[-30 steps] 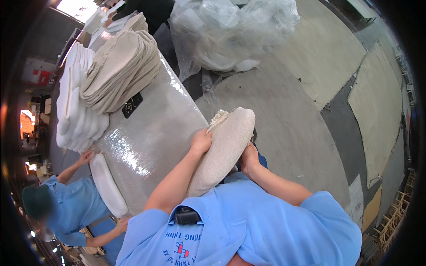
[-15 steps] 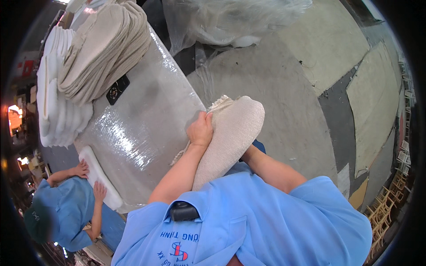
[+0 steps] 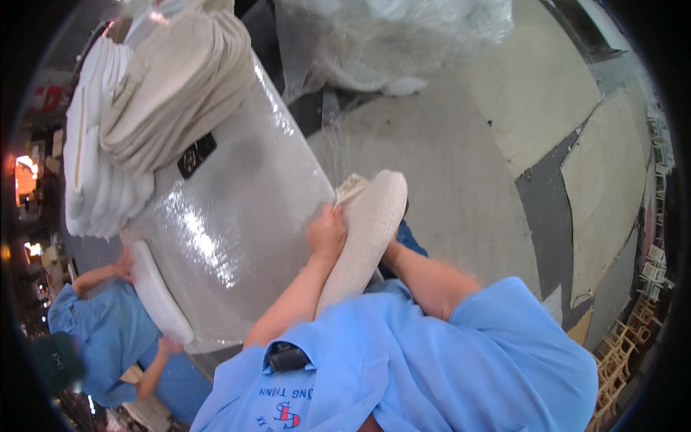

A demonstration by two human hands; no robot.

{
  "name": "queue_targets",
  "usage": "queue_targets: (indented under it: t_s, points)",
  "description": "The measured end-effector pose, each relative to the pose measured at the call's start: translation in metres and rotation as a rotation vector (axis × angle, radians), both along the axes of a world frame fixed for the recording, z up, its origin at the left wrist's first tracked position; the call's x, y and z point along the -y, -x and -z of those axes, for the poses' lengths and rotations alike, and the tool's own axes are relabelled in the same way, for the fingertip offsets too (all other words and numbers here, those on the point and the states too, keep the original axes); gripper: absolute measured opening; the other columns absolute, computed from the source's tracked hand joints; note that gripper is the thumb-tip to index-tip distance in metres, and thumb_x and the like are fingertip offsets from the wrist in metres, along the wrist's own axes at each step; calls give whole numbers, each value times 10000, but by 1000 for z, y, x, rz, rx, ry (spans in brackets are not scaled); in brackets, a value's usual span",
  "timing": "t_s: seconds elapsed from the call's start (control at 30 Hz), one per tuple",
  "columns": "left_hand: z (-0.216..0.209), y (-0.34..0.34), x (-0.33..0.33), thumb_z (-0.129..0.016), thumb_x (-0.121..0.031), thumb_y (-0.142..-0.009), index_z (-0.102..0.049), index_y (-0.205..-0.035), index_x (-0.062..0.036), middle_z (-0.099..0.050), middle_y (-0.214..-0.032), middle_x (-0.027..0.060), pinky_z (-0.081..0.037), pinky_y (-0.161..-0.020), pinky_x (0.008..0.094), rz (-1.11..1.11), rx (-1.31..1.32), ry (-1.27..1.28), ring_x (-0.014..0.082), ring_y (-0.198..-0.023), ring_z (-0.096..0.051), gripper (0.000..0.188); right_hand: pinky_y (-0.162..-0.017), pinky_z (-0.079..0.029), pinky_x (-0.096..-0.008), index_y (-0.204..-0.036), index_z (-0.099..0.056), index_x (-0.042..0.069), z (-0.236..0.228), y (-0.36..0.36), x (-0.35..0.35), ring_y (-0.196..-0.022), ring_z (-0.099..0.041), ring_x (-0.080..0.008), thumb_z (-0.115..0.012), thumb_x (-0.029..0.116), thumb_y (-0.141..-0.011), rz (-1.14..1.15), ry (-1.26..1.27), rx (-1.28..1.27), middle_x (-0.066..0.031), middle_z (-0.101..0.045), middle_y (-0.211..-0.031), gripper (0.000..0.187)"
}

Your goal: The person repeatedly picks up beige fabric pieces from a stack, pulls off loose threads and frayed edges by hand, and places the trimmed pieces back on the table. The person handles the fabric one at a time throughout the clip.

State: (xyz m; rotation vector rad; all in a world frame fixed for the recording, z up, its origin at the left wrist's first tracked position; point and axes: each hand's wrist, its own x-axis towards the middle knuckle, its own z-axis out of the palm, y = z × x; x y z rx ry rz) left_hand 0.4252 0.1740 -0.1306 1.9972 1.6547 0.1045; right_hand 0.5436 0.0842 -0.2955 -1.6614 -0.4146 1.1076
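A beige fabric-covered cushion (image 3: 368,234), long with a rounded end, stands tilted in front of my body. A loose gathered fabric flap (image 3: 351,190) sticks out at its upper left. My left hand (image 3: 327,234) is closed on the fabric edge along the cushion's left side, near the corner of the table. On the other side, my right hand (image 3: 391,253) is at the cushion's right edge, its fingers hidden behind it. The cushion's lower end disappears against my blue shirt.
A plastic-wrapped table (image 3: 245,187) lies left, bearing stacked beige covers (image 3: 176,86), white padding pieces (image 3: 97,151) and a black phone (image 3: 196,155). A co-worker (image 3: 108,324) handles a white pad (image 3: 160,291). A clear plastic bag (image 3: 389,43) stands ahead; chair frames (image 3: 622,338) line the far right.
The cushion has turned to show a narrower side, and its rounded tip has shifted left and down. My left hand keeps its hold slightly lower. The co-worker's hands have moved to the pad's ends.
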Motion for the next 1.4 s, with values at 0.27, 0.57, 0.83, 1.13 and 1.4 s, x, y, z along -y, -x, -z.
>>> queue_targets:
  t_s: [0.27, 0.57, 0.83, 1.13, 1.4]
  points:
    - [5, -32, -22, -616, -551, -1011, -760, -1085, -18, -754, -991, 272, -540, -856, 511, 81, 41, 273, 452, -999, -722, 557, -828, -581, -476, -1091, -775, -6, -43, 35, 54, -960, -776, -341, -711, 289, -955, 149, 26, -120, -224, -788, -1055, 331]
    - [1, -70, 7, -578, -521, -1049, -692, -1007, -86, -741, -865, 239, -530, -753, 580, 151, -2, 62, 495, -856, -704, 452, -937, -581, -422, -1280, -691, 52, -92, -23, 47, -1025, -738, -273, -347, 567, -1143, 595, -64, -1003, -107, -757, -1135, 635]
    - [17, -75, 3, -583, -521, -1043, -654, -970, -112, -724, -785, 236, -529, -694, 594, 239, -68, 71, 487, -787, -708, 422, -930, -594, -424, -1285, -691, 63, -77, -12, 48, -1021, -739, -273, -415, 476, -1143, 550, -17, -962, -105, -755, -1157, 517]
    - [8, -78, -6, -609, -479, -1032, -699, -986, -95, -740, -854, 238, -541, -755, 590, 221, -41, 143, 487, -849, -716, 397, -897, -606, -415, -1268, -694, 45, -53, -8, 39, -997, -745, -271, -425, 447, -1138, 433, 0, -657, -107, -758, -1142, 501]
    - [-9, -101, -38, -623, -574, -996, -740, -1104, -18, -737, -1048, 309, -540, -893, 528, 117, 244, 216, 487, -1049, -705, 578, -867, -618, -406, -1253, -697, 30, -78, -55, 5, -975, -751, -271, -433, 421, -1134, 443, -154, -594, -108, -762, -1130, 487]
